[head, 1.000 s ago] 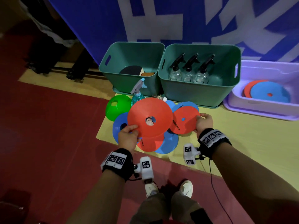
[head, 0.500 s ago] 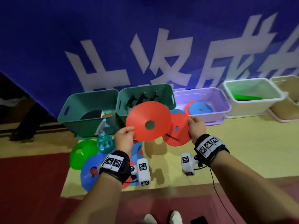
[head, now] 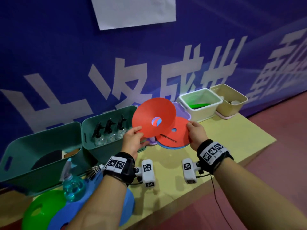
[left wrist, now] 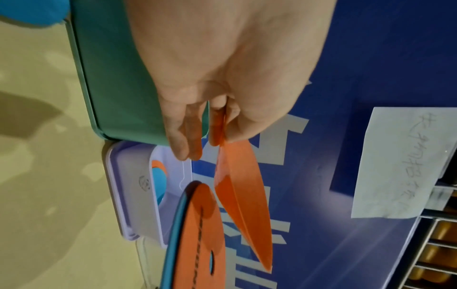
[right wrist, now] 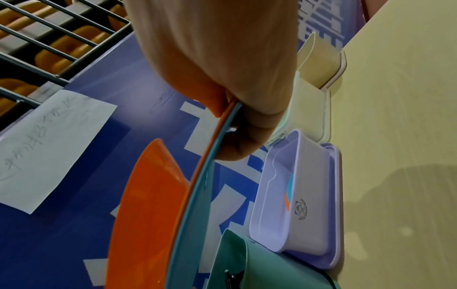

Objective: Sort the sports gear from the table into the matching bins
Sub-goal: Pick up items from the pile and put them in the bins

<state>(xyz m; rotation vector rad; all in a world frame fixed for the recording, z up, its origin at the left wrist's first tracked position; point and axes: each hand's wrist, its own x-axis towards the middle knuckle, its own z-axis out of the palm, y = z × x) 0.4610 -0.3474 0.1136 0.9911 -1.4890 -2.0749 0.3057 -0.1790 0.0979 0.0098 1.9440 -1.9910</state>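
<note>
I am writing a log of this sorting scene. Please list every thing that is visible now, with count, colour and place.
red cone disc: 1, red, raised, pinched by left hand
flat discs: 2 stacked, red on blue, held by right hand
purple bin: 1, lilac, behind the held discs, holds blue and red discs
teal bins: 2, left on table; one holds three spray bottles, the other a dark paddle
white bin: 1, right of purple bin, green item inside
beige bin: 1, far right
loose spray bottle: 1, teal, near left
green cone: 1, near left edge
blue discs: count unclear, under left arm
shuttlecock: 1, white
left hand: grips disc rim
right hand: grips stack rim
</note>
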